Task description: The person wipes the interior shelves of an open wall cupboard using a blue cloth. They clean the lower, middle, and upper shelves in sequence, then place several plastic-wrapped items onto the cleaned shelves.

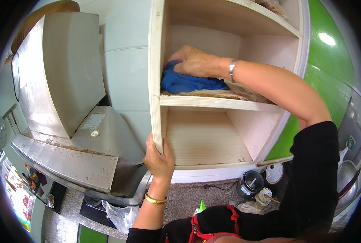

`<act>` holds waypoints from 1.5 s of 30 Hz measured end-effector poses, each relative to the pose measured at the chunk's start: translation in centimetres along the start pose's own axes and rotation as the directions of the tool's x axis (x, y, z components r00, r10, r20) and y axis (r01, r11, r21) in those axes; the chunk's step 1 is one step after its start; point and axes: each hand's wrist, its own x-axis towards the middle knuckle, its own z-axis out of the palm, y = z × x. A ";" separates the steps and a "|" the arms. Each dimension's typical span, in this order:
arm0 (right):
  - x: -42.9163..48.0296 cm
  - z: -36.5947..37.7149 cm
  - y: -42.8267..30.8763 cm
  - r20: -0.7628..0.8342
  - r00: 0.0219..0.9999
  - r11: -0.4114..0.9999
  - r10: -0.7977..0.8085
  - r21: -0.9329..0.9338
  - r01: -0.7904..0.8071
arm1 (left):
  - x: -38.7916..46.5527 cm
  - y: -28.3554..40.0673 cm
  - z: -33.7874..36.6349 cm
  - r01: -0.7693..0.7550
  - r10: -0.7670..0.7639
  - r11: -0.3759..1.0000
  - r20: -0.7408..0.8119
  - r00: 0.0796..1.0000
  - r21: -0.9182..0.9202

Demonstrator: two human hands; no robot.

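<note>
My right hand [194, 62] presses a crumpled blue cloth [186, 82] onto the middle shelf [220, 101] of a pale wooden wall cabinet, close to its left side panel. Brown stains mark the shelf surface [247, 92] to the right of the cloth. Some of my right fingertips are hidden behind the hand and cloth. Lower down, my left hand [159, 156] grips the front edge of the cabinet's left side panel [155, 76], thumb on the inner side. Beneath the shelf, the lower compartment [204, 136] shows bare wood with small dark specks near its front right corner.
A stained steel range hood [74, 76] stands left of the cabinet. A green cabinet door [329, 60] hangs at the right. Below, the speckled countertop [186, 194] carries a rice cooker [250, 183], a clear plastic bag [121, 215] and a bottle with a green top [202, 206].
</note>
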 end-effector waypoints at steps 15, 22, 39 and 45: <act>0.3 -1.2 -3.5 -0.138 0.966 0.959 0.221 -0.151 -0.241 | -0.1 -0.1 0.1 -0.077 0.077 0.997 -0.026 0.997 0.004; -3.2 1.0 -2.7 0.029 0.991 0.992 -0.129 0.018 0.128 | -0.1 -0.1 0.0 -0.057 0.056 0.997 -0.019 0.998 -0.057; 1.8 -2.5 15.4 0.096 0.995 0.992 0.000 -0.125 0.012 | -0.5 -0.7 0.1 -0.043 0.044 0.999 0.011 0.999 -0.026; -3.5 -4.5 9.6 0.191 0.949 0.792 0.250 -0.604 -0.087 | -0.4 -0.6 0.0 -0.042 0.042 0.999 0.025 0.999 -0.016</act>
